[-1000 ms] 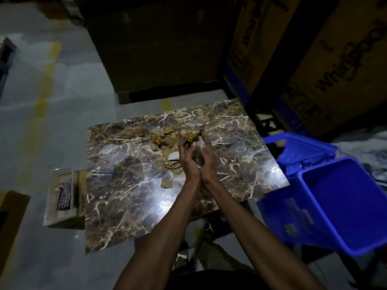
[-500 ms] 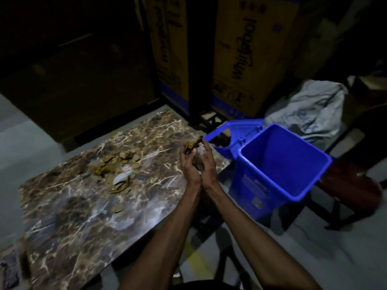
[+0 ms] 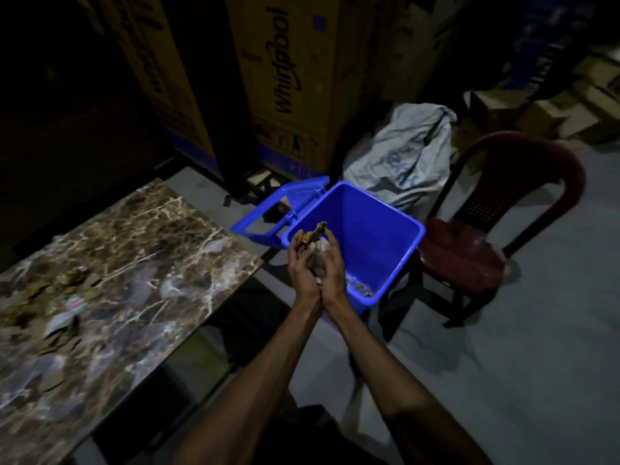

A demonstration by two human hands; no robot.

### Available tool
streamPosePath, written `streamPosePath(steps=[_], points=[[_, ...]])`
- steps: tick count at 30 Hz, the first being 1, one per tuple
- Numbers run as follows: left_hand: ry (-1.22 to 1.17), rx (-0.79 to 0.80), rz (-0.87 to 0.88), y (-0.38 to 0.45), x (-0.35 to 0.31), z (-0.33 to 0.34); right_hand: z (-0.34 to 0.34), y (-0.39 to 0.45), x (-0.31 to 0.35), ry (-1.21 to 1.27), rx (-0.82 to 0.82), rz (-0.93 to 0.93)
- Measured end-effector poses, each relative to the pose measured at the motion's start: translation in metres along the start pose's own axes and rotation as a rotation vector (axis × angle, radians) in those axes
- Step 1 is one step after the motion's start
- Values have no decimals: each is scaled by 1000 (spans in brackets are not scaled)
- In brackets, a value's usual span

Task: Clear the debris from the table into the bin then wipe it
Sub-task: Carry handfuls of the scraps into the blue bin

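My left hand [image 3: 301, 267] and my right hand [image 3: 332, 271] are cupped together, wrists touching, and hold a clump of debris [image 3: 315, 251] between them: yellowish scraps on top and a crumpled clear wrapper below. The hands hover over the near left rim of the open blue bin [image 3: 382, 236], whose lid hangs open at its left. A few scraps lie on the bin's bottom. More debris [image 3: 63, 307], brown scraps and a white wrapper, lies on the marble-patterned table [image 3: 161, 250] at the left.
A dark red plastic chair [image 3: 476, 243] stands right of the bin. A grey sack [image 3: 402, 156] leans behind it. Tall cardboard appliance boxes [image 3: 285, 78] line the back. Grey floor shows at the right.
My cupped hands carried the debris from above the table's middle to the right, off the table edge and over the bin. The view swung right with them.
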State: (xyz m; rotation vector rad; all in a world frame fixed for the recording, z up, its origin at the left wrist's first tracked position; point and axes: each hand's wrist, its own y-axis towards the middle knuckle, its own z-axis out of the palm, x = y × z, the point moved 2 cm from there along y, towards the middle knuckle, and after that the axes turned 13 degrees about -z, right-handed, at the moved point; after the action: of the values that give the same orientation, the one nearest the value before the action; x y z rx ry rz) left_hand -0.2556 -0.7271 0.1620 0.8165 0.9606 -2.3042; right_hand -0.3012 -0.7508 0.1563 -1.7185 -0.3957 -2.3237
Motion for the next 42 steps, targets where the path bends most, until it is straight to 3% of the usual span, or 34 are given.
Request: streamPosePath(steps=[8,15,25,30,35,42], points=[[-18,-13,-185,87,80,69,-79,101,-45,-42,-141,138],[11,-102,-295,160,134,111,-129,181,-64,-170,-139,216],[52,-416,-443,244,166,108,-167,261,-125,-353,43,473],[168,-534,-384,251,166,103,-198,304,-153,-387,170,532],[136,-709,-344,243,180,112,-211,337,-166,-345,300,619],[81,-830,-290,216,204,128,-220,358,-166,-331,468,630]])
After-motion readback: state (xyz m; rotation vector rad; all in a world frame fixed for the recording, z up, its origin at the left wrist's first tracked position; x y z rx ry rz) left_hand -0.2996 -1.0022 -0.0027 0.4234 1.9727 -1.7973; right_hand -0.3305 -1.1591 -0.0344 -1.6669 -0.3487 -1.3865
